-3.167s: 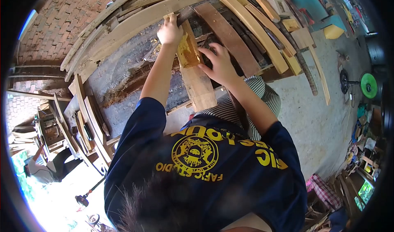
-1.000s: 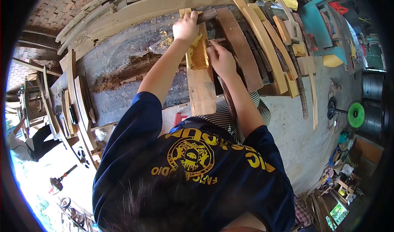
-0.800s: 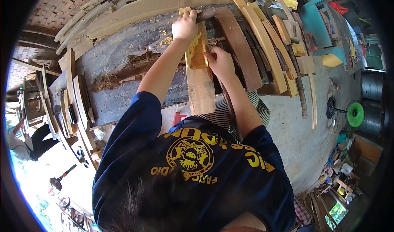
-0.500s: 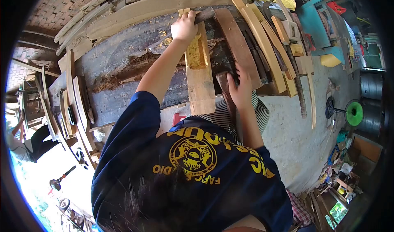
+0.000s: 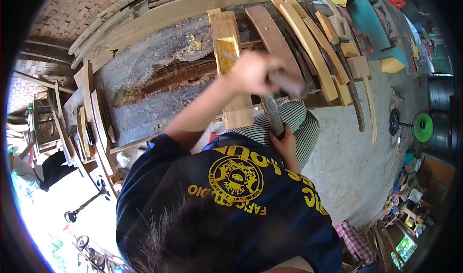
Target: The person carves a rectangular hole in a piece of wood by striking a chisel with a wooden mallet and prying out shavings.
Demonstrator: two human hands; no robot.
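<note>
My left hand, smeared by motion, is closed around a chisel. Its thick dark handle points right, and a bit of metal blade shows on the other side of the fist. Under that arm lies a pale wooden board with a yellowish hollow cut into it. Low near my lap, my right hand grips the lower end of a dark wooden bar, held tilted. The bar's upper end is partly hidden behind the chisel handle and left hand.
The worn dark bench has a rough split and scattered chips. A reddish-brown board and several pale strips lie to the right. A green fan stands farther right. Another person is at far left.
My left hand has swung down and right with the chisel, from the board's far end towards my body. My right hand has dropped closer to my lap with the dark wooden bar.
</note>
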